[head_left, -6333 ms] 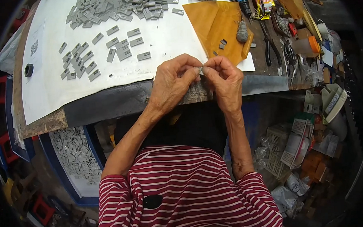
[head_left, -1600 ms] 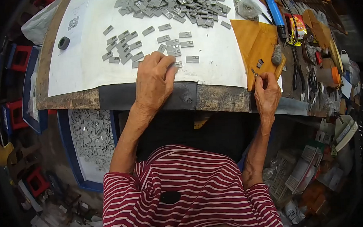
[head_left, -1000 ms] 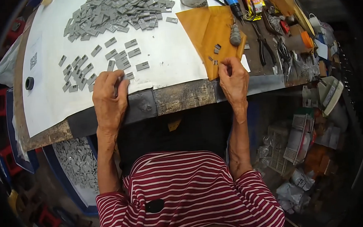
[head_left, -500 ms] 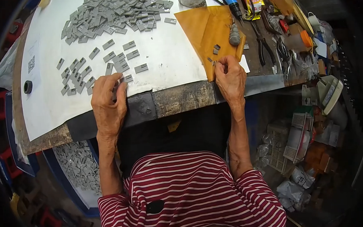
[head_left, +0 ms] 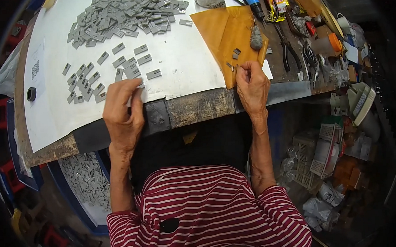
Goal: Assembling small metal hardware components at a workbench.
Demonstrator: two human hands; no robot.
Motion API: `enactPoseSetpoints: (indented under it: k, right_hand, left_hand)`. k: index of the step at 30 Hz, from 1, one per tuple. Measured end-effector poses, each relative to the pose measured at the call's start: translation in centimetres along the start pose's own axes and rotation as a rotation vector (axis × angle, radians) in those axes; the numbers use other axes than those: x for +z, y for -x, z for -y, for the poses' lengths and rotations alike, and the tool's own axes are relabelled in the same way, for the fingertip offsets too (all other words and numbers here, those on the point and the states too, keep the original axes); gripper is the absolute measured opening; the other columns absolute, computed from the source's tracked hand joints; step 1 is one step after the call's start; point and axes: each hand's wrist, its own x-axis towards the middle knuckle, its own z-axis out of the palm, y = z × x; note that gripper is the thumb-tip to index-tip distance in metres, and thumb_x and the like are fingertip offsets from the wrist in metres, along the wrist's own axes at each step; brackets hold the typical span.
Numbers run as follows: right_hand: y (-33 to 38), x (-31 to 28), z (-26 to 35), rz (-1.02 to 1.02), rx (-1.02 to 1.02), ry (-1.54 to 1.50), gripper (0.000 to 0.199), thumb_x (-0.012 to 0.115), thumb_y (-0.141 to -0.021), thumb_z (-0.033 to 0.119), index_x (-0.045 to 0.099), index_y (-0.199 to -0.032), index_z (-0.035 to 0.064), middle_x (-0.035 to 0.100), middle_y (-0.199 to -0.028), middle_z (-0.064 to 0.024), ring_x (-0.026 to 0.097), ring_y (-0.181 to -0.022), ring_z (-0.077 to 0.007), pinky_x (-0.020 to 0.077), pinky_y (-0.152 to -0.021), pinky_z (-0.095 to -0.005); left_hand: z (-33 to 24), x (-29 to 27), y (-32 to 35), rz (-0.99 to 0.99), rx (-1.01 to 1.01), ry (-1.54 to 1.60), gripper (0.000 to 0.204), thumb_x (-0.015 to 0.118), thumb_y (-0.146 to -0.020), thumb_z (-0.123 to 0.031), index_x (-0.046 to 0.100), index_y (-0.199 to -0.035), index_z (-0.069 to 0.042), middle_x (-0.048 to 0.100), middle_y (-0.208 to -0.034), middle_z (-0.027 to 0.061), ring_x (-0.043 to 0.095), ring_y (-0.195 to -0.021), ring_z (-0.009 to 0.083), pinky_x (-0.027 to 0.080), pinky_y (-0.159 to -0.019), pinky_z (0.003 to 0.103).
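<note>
My left hand (head_left: 123,107) is at the front edge of the white sheet, thumb and fingers pinched at a small grey rectangular piece (head_left: 141,85), mostly covered by the fingertips. More loose grey pieces with a dark slot (head_left: 153,74) lie just beyond it. My right hand (head_left: 253,88) rests at the near tip of an orange-brown paper sheet (head_left: 218,33), fingers pressed together. What these fingers hold is too small to make out. Beside them on the paper lie several tiny dark and metallic bits (head_left: 235,56).
A big heap of grey pieces (head_left: 125,15) covers the far part of the white sheet (head_left: 190,65). A black ring (head_left: 31,94) sits at left. On the right are a blue-handled tool (head_left: 249,0), a grey lump (head_left: 256,37) and pliers (head_left: 288,51). Below left stands a blue bin (head_left: 72,197) of pieces.
My left hand has shifted slightly right and toward me, its fingertips now over the nearest grey piece. My right hand has barely moved.
</note>
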Motion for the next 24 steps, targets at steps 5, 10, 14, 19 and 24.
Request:
enactPoseSetpoints:
  k: [5,10,14,19,24]
  right_hand:
    - [0.4,-1.1,1.8,0.023,-0.088,-0.169,0.010,0.060,-0.075,-0.001,0.054,-0.082,-0.0015,0.057,-0.072,-0.0137,0.057,-0.058,-0.0249,0.0451,-0.052,-0.0335]
    - [0.8,-1.3,3.9,0.056,-0.290,-0.197,0.011,0.059,-0.075,-0.004,0.051,-0.081,0.0009,0.052,-0.070,-0.0115,0.055,-0.056,-0.0261,0.0438,-0.050,-0.0342]
    - [0.8,-1.1,4.3,0.077,-0.421,-0.182,0.014,0.060,-0.074,-0.005,0.050,-0.082,0.0007,0.051,-0.071,-0.0118,0.055,-0.060,-0.0287,0.0439,-0.051,-0.0365]
    - [0.9,-1.0,4.2,0.121,-0.463,-0.188,0.015,0.060,-0.074,-0.005,0.049,-0.083,-0.0001,0.051,-0.072,-0.0124,0.056,-0.063,-0.0298,0.0442,-0.052,-0.0364]
    - [1.0,-1.0,4.1,0.120,-0.472,-0.224,0.013,0.059,-0.075,-0.006,0.051,-0.084,-0.0004,0.051,-0.072,-0.0122,0.055,-0.060,-0.0280,0.0434,-0.051,-0.0340]
  left_hand:
    - [-3.1,2.8,-1.4,0.147,-0.116,0.269,0.014,0.058,-0.077,0.004,0.061,-0.091,0.001,0.060,-0.078,0.0121,0.058,-0.066,0.0214,0.045,-0.057,0.029]
    - [-4.7,5.9,-2.6,0.318,-0.394,0.631,0.017,0.057,-0.084,-0.011,0.061,-0.087,0.006,0.057,-0.061,0.0095,0.054,-0.054,0.0124,0.043,-0.050,0.026]
    - [-4.6,6.7,-3.4,0.435,-0.545,0.695,0.021,0.057,-0.085,-0.014,0.060,-0.085,0.007,0.055,-0.057,0.0065,0.051,-0.048,0.0101,0.041,-0.046,0.025]
    - [-4.4,7.0,-3.4,0.589,-0.604,0.747,0.022,0.055,-0.089,-0.019,0.058,-0.086,0.002,0.054,-0.062,0.0003,0.045,-0.047,0.0044,0.035,-0.043,0.018]
    - [-4.5,7.3,-3.3,0.549,-0.649,0.742,0.021,0.056,-0.086,-0.017,0.058,-0.080,0.003,0.054,-0.058,0.0020,0.045,-0.046,0.0052,0.035,-0.041,0.019]
